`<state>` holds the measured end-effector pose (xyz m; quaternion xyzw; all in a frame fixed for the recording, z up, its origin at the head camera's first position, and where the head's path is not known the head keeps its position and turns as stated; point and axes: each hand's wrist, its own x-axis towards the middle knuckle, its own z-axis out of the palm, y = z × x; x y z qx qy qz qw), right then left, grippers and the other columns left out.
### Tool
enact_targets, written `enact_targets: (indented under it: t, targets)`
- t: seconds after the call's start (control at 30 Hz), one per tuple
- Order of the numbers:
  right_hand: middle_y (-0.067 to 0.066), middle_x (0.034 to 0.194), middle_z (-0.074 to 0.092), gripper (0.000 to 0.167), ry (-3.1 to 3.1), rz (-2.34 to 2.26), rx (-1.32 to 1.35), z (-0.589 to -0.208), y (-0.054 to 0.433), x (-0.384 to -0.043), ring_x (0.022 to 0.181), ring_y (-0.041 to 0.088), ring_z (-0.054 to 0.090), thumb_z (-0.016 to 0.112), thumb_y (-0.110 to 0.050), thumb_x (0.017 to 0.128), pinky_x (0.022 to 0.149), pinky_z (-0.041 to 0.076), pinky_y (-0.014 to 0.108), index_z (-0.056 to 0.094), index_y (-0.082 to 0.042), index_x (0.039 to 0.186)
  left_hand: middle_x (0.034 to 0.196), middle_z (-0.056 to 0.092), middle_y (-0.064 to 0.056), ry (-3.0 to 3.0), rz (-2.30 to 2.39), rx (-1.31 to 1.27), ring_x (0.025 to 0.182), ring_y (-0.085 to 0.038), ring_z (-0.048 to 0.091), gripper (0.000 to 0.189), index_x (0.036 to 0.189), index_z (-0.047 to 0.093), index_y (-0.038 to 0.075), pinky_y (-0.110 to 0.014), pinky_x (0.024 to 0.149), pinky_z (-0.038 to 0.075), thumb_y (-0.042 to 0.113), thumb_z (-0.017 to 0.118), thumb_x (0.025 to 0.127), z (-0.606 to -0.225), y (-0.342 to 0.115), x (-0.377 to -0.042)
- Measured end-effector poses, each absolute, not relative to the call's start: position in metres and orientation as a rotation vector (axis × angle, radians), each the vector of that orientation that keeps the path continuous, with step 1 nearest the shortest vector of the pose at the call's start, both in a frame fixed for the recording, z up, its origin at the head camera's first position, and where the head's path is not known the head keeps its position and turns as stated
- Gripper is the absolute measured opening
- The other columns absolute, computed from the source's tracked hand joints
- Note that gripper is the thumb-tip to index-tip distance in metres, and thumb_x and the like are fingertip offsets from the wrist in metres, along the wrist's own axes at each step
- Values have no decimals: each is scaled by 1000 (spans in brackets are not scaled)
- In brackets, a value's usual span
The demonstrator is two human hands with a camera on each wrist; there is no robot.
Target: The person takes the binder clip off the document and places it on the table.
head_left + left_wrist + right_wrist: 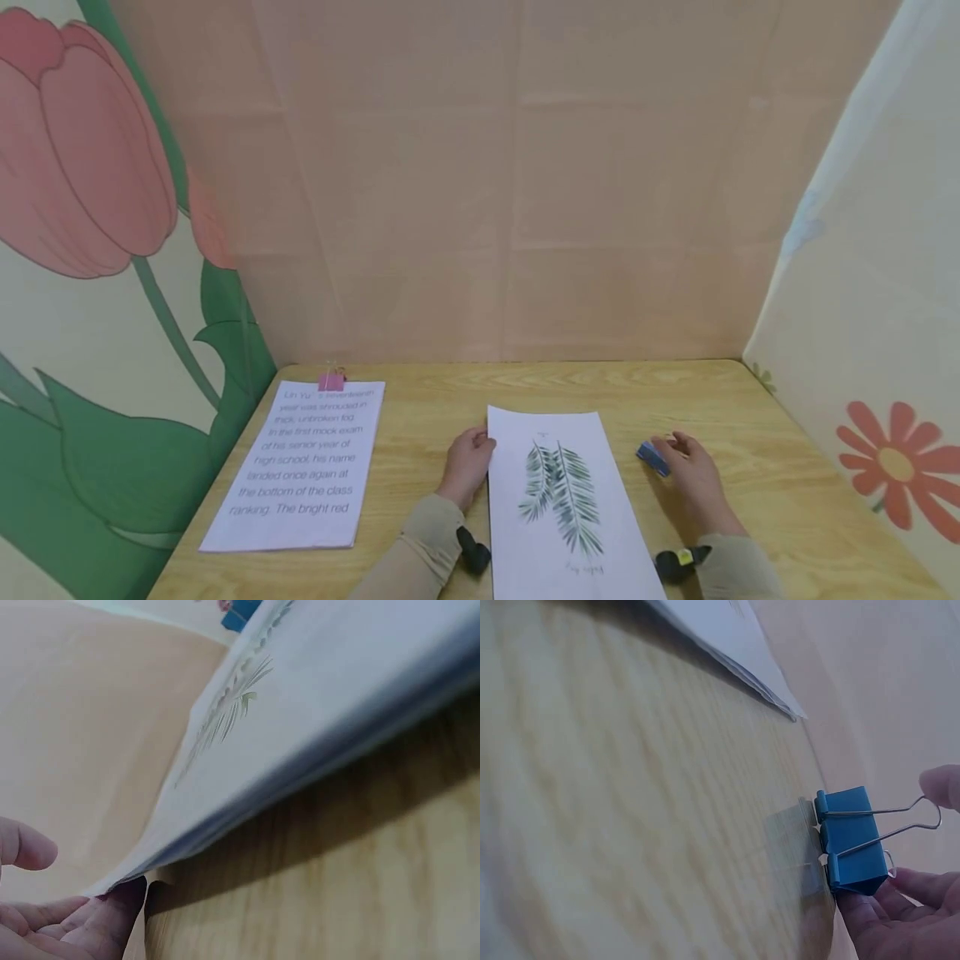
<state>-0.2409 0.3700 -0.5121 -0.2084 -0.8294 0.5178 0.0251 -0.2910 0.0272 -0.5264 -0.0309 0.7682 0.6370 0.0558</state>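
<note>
Loosely, the left hand (467,464) touches papers (566,500), thumb apart; the right hand (693,477) pinches a blue clip (855,829).

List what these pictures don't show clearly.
Head: near end of the white leaf-printed paper stack, cut off by the bottom edge.
Head: its lower grey caption, too small to read.
Right wrist: rest of the bare right hand, cut off by right and bottom edges.

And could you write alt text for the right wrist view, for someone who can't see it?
A right hand holds a blue binder clip, thumb at one wire handle, by a wood-grain tabletop. White paper sheets reach in from the top.
</note>
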Motion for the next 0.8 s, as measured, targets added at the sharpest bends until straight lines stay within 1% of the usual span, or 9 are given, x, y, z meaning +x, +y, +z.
enact_targets:
  t: [0.07, 0.17, 0.37, 0.53, 0.8]
  targets:
    - [36, 155, 29, 82, -2555, 1598, -644, -513, 370, -241, 143, 50, 30, 50, -43, 107, 116, 27, 59, 15, 12, 158, 125, 66, -21, 2348, 1928, -103, 118, -36, 62, 40, 135, 59, -7, -49, 99, 50, 14, 59, 100, -526, 28, -291]
    - [36, 156, 28, 80, -2542, 1596, -640, -512, 370, -242, 143, 49, 29, 50, -41, 107, 117, 26, 58, 17, 12, 157, 126, 65, -21, 2352, 1929, -124, 119, -36, 61, 41, 135, 59, -8, -49, 100, 50, 12, 59, 99, -524, 28, -291]
    - [38, 159, 22, 80, -2543, 1630, -641, -511, 370, -244, 146, 51, 26, 49, -41, 108, 118, 26, 59, 15, 11, 158, 132, 63, -22, 2341, 1942, -167, 125, -39, 57, 43, 137, 57, -8, -49, 103, 48, 12, 59, 99, -521, 30, -292]
    - [39, 158, 23, 78, -2551, 1648, -641, -511, 371, -245, 145, 51, 26, 48, -39, 108, 118, 25, 59, 14, 11, 158, 132, 62, -23, 2322, 1969, -153, 126, -39, 57, 44, 138, 56, -9, -49, 105, 47, 10, 59, 99, -521, 31, -293]
    - [39, 158, 20, 79, -2548, 1698, -641, -512, 371, -246, 145, 52, 25, 48, -39, 107, 118, 23, 60, 13, 11, 158, 134, 60, -27, 2307, 1996, -131, 126, -41, 57, 46, 138, 54, -11, -50, 106, 46, 9, 59, 98, -519, 30, -289]
